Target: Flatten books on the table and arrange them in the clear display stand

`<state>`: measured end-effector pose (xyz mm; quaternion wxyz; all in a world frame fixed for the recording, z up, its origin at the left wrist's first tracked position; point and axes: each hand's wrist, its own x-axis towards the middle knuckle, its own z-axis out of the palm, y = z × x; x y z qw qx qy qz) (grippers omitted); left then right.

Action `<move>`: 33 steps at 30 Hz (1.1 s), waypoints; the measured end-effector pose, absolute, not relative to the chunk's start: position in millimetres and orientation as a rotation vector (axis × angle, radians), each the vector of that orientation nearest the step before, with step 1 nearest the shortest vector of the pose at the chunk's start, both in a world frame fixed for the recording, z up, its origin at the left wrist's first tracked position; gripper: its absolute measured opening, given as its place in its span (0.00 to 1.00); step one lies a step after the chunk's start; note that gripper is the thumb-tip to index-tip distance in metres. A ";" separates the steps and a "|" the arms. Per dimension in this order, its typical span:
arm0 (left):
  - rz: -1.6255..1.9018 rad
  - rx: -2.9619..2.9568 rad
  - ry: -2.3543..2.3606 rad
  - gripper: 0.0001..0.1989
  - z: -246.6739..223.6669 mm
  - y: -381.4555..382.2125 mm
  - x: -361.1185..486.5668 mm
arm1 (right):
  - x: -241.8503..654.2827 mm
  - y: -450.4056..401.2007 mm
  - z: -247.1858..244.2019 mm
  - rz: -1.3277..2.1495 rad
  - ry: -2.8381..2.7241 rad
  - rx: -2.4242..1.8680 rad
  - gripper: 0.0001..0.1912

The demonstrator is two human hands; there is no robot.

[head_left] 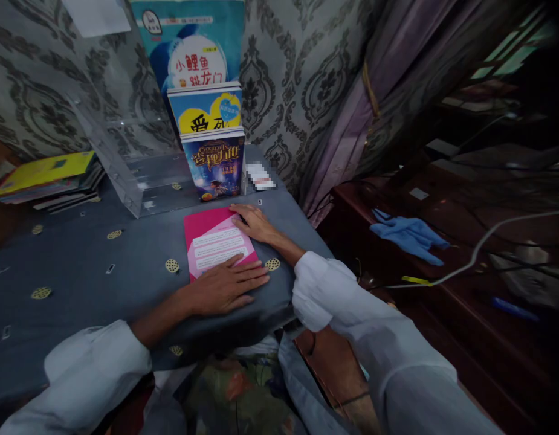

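Note:
A pink book (pixel 218 240) with pale text panels on its cover lies flat near the table's front right corner. Across its near edge rests my left hand (pixel 227 286), fingers stretched out and pointing right. My right hand (pixel 252 222) lies on the book's far right corner, its fingers extended and loosely together. Neither hand grips anything. Just behind the book, a clear acrylic rack (pixel 129 181) holds upright books at its right end: a dark blue book (pixel 214 166) in front, a yellow-and-blue book (pixel 211 112) behind it, and a tall teal book (pixel 193 36) at the back.
On the left of the patterned grey tablecloth (pixel 80 260) sits a stack of books (pixel 52 175) with a yellow one on top. A small white paper (pixel 261 176) lies right of the rack. Beyond the table's right edge, a dark red cabinet (pixel 361 211) carries a blue cloth (pixel 408 232) and cables.

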<state>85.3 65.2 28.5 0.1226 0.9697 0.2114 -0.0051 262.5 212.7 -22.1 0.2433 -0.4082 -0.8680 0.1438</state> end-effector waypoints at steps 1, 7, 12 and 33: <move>0.000 2.817 0.621 0.27 29.2 64.7 84.8 | 262.4 211.4 -21.3 0.392 -2.371 -1.123 0.23; 0.078 2.723 0.759 0.32 24.2 79.6 65.4 | 262.2 207.9 -18.3 0.398 -2.374 -1.148 0.22; 0.091 2.689 1.034 0.33 10.3 128.9 21.5 | 262.7 208.8 -17.5 0.410 -2.389 -1.152 0.22; -0.054 2.770 1.146 0.39 9.9 61.2 -15.6 | 252.2 195.3 -18.4 0.318 -2.424 -1.282 0.24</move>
